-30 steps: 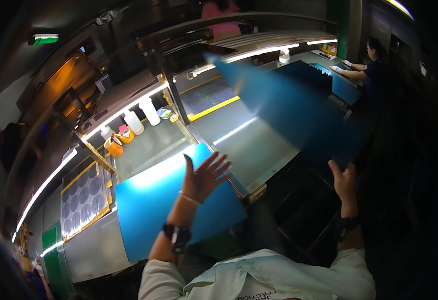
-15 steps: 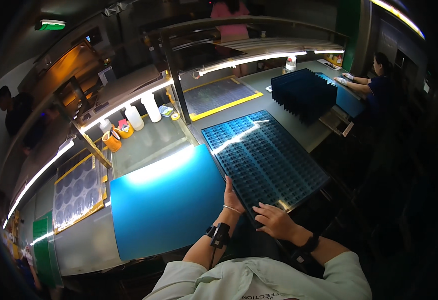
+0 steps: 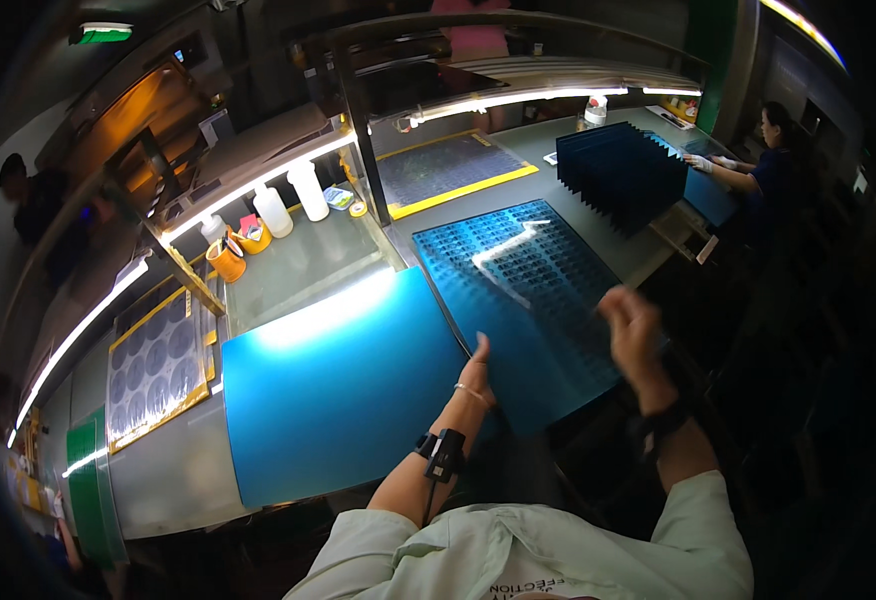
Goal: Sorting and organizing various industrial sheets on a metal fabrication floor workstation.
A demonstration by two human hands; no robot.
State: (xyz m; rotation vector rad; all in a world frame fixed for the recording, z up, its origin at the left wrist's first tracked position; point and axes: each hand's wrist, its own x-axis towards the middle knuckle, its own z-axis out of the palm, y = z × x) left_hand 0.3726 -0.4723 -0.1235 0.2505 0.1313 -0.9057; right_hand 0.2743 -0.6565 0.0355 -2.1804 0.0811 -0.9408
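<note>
Since half a second ago, the right hand (image 3: 633, 330) has lifted off the dark blue tray (image 3: 528, 300), fingers loosely open and holding nothing. At twelve o'clock of the left wrist, the left hand (image 3: 476, 375) pinches the tray's near edge. Beside it, at nine o'clock, lies a plain blue sheet (image 3: 343, 385) on the tabletop (image 3: 298, 265). Squaring the tray flat against that sheet likely needs both hands; stacked trays (image 3: 623, 175) stand at one o'clock.

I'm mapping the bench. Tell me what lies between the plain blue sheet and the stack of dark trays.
In the head view, the blue gridded tray lies flat between the plain blue sheet and the stack of dark trays; beyond it, a strip of bare grey bench.
</note>
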